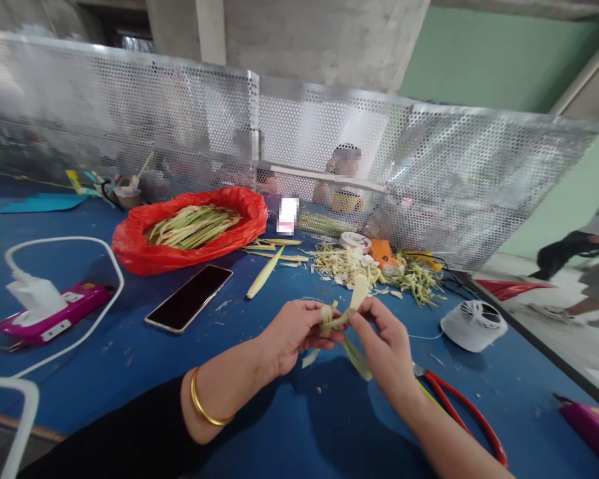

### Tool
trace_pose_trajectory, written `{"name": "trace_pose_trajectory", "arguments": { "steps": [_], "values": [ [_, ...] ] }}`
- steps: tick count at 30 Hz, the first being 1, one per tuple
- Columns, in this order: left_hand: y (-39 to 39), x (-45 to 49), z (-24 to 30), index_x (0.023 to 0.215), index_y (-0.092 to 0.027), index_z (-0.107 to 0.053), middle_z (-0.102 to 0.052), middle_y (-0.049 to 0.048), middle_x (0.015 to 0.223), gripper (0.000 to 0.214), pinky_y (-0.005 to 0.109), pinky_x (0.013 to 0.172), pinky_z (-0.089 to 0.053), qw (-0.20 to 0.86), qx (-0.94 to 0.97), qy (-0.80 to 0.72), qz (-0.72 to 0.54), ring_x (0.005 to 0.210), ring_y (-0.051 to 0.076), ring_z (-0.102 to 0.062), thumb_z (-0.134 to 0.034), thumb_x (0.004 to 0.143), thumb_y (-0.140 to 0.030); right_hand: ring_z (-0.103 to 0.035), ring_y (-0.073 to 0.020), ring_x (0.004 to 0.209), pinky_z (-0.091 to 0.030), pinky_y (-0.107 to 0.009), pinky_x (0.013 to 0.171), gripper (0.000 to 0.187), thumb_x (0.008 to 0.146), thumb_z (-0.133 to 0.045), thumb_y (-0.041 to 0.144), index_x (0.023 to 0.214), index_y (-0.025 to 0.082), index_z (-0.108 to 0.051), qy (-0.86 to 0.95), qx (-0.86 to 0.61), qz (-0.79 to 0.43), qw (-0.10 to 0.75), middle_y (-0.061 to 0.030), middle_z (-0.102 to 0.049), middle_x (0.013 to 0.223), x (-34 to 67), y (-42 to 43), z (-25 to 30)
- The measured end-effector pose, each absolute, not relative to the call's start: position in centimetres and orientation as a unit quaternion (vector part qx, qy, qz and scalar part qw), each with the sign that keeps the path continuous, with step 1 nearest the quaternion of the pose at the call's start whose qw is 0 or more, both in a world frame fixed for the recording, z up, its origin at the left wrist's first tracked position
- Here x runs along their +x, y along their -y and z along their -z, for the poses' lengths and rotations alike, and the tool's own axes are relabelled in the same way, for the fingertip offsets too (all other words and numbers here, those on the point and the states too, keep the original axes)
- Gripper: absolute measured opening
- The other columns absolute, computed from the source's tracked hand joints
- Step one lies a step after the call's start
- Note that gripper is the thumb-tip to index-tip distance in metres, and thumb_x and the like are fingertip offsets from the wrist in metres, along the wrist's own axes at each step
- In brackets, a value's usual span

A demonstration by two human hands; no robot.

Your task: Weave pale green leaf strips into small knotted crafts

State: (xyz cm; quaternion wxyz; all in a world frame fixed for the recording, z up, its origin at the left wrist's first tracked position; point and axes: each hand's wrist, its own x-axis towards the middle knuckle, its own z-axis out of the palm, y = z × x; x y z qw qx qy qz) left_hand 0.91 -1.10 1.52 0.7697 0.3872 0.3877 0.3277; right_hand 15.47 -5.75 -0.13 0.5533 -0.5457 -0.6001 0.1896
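Note:
Pale green plant-leaf strips (360,291), folded or knotted into a small bundle, are held between my two hands above the blue table. My left hand (294,332) pinches the bundle from the left, thumb on top and fingers underneath. With thumb and forefinger, my right hand (385,340) grips the strip at its right side. One broad end stands up between the hands and other ends hang below. Close to my right wrist lies a red-handled cutting tool (462,402), its head partly hidden. A white thread spool (474,326) sits further right.
Leaf scraps (339,261) are heaped ahead, beside a tape roll (355,241). A red plastic bag (134,246) of leaf strips, a phone (188,298) and a purple power strip (62,316) occupy the left. A perforated metal screen (180,113) borders the back, with people behind it.

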Motion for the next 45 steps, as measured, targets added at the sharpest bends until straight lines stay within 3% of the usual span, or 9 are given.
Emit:
{"name": "trace_pose_trajectory", "arguments": {
  "steps": [5,14,22,28,31,34,38,42,45],
  "values": [
    [1.1,0.8,-1.9,0.086,-0.01,-0.068,-0.073,0.0103,0.082,0.01,0.018,0.052,-0.052,0.752,0.386,-0.41,-0.344,0.062,0.013,-0.069,-0.062,0.081,-0.016,-0.049,-0.0139,0.06,-0.038,-0.025,0.057,0.021,0.078,-0.059,0.036,0.067,0.019,-0.052,0.541,-0.57,-0.291,0.546,0.0025,-0.053,0.061,15.6,5.0,-0.1],
    [0.8,0.4,-2.2,0.088,-0.01,-0.07,-0.073,0.0103,0.084,0.013,0.016,0.046,-0.05,0.772,0.413,-0.378,-0.3,0.059,0.012,-0.068,-0.065,0.08,-0.019,-0.05,-0.0119,0.052,-0.041,-0.024,0.053,0.028,0.078,-0.062,0.039,0.064,0.021,-0.047,0.503,-0.537,-0.367,0.57,0.0052,-0.051,0.056,15.5,4.9,0.1],
    [0.7,0.4,-2.2,0.092,-0.011,-0.07,-0.073,0.0074,0.083,0.013,0.014,0.043,-0.05,0.806,0.348,-0.372,-0.301,0.059,0.011,-0.067,-0.063,0.082,-0.015,-0.042,-0.0078,0.045,-0.033,-0.02,0.046,0.029,0.072,-0.064,0.036,0.057,0.019,-0.046,0.444,-0.548,-0.42,0.571,0.0065,-0.045,0.048,15.4,4.7,-0.2],
    [0.3,0.2,-2.2,0.091,-0.009,-0.07,-0.073,0.0079,0.084,0.013,0.015,0.047,-0.053,0.824,0.326,-0.365,-0.286,0.06,0.01,-0.066,-0.064,0.082,-0.016,-0.048,-0.0091,0.043,-0.037,-0.02,0.043,0.022,0.076,-0.062,0.037,0.067,0.019,-0.051,0.484,-0.56,-0.43,0.517,0.0054,-0.052,0.052,15.5,4.5,0.0],
    [-0.2,-0.2,-2.3,0.093,-0.011,-0.07,-0.073,0.0075,0.088,0.014,0.015,0.048,-0.052,0.803,0.299,-0.389,-0.339,0.063,0.01,-0.067,-0.064,0.082,-0.018,-0.059,-0.0138,0.047,-0.045,-0.023,0.045,0.015,0.081,-0.057,0.031,0.092,0.021,-0.055,0.562,-0.561,-0.39,0.465,0.0034,-0.063,0.064,16.0,4.9,-0.3],
    [-0.4,-0.4,-2.5,0.091,-0.012,-0.071,-0.072,0.0057,0.083,0.013,0.012,0.042,-0.045,0.775,0.307,-0.403,-0.377,0.061,0.009,-0.066,-0.065,0.081,-0.018,-0.066,-0.0141,0.065,-0.052,-0.025,0.06,0.029,0.083,-0.051,0.018,0.112,0.024,-0.054,0.659,-0.509,-0.352,0.427,0.0011,-0.07,0.082,16.4,5.4,-1.1],
    [-0.3,-0.2,-2.5,0.085,-0.01,-0.071,-0.065,0.002,0.064,0.011,0.011,0.037,-0.038,0.769,0.321,-0.414,-0.366,0.05,0.006,-0.058,-0.063,0.08,-0.016,-0.067,-0.0138,0.081,-0.053,-0.026,0.076,0.034,0.084,-0.05,0.01,0.112,0.025,-0.06,0.755,-0.439,-0.287,0.394,-0.0012,-0.07,0.097,16.5,5.7,-1.6],
    [-0.3,0.0,-2.3,0.085,-0.01,-0.071,-0.061,0.0,0.056,0.012,0.012,0.041,-0.041,0.794,0.289,-0.421,-0.33,0.047,0.006,-0.055,-0.064,0.08,-0.017,-0.066,-0.0176,0.082,-0.051,-0.03,0.074,0.03,0.085,-0.053,0.009,0.112,0.022,-0.06,0.839,-0.414,-0.054,0.35,-0.0042,-0.07,0.093,16.4,5.7,-1.1],
    [-0.2,0.1,-2.0,0.085,-0.01,-0.071,-0.064,0.0009,0.061,0.013,0.013,0.045,-0.042,0.8,0.295,-0.416,-0.317,0.049,0.006,-0.056,-0.066,0.078,-0.019,-0.066,-0.0186,0.079,-0.049,-0.031,0.07,0.023,0.09,-0.049,0.01,0.107,0.018,-0.061,0.86,-0.364,0.099,0.343,-0.0072,-0.071,0.09,16.2,5.8,-1.0]
  ]
}}
